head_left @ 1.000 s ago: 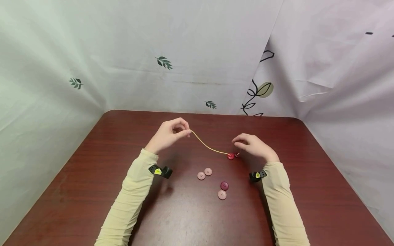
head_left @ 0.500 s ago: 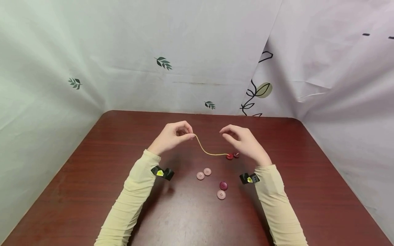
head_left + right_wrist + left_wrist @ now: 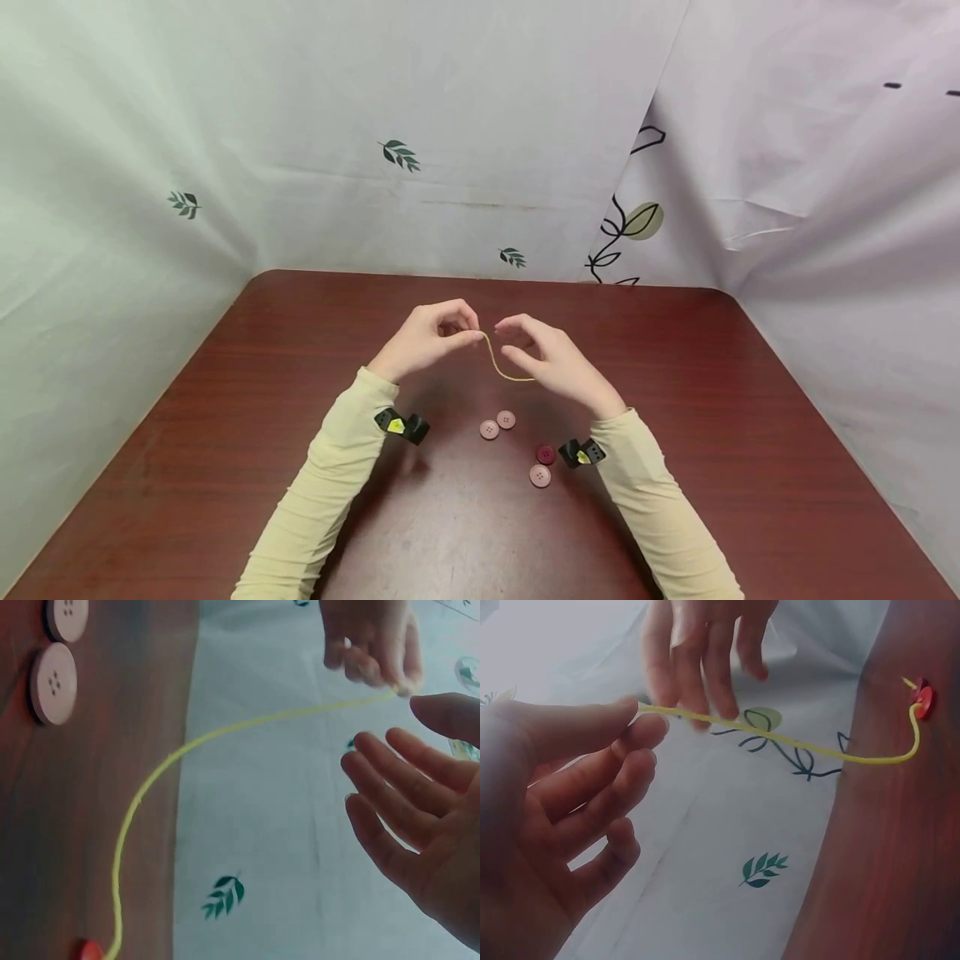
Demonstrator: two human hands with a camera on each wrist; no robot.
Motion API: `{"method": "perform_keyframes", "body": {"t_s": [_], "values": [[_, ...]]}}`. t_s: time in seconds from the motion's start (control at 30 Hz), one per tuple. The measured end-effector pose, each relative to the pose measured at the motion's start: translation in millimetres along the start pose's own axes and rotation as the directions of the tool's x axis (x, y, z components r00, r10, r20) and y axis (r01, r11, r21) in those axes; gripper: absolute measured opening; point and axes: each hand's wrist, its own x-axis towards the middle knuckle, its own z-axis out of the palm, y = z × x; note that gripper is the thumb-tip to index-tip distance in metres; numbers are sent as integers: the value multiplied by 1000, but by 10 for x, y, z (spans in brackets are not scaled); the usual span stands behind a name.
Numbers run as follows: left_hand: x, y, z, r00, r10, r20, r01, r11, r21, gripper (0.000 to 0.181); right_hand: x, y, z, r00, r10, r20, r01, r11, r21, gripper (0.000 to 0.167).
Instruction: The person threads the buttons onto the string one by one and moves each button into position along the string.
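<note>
Here's the left hand [image 3: 427,335], thumb and forefinger pinching the end of a yellow cord [image 3: 870,760], a firm grip above the tabletop [image 3: 225,500]. And the right hand [image 3: 558,362] is just beside it, thumb and fingers apart, holding nothing; whether a fingertip brushes the cord, I can't tell.

The cord sags away and runs down to a red button [image 3: 925,704] on the tabletop. Look behind that: a darker red button [image 3: 918,687], mostly hidden, with a yellow tip poking out past it. The head view loses both behind the right hand, and the right wrist view cuts the red one off at the bottom edge.

Nearer the person, two pink buttons [image 3: 489,430] lie side by side, four holes apiece, and to their right a magenta button [image 3: 545,454] sits against another pink button [image 3: 540,476]. On the cream sleeves, the left wrist camera [image 3: 401,426] and right wrist camera [image 3: 581,453] carry yellow patches, any marking too small to read. Leaf prints dot the white sheet [image 3: 300,100] behind.
</note>
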Motion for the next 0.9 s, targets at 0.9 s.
{"method": "perform_keyframes", "body": {"t_s": [0.9], "values": [[13,-13,83,999,21,40,-22,999,37,17,7,-35,64,992,78,-94,-78,997,-1,9]]}}
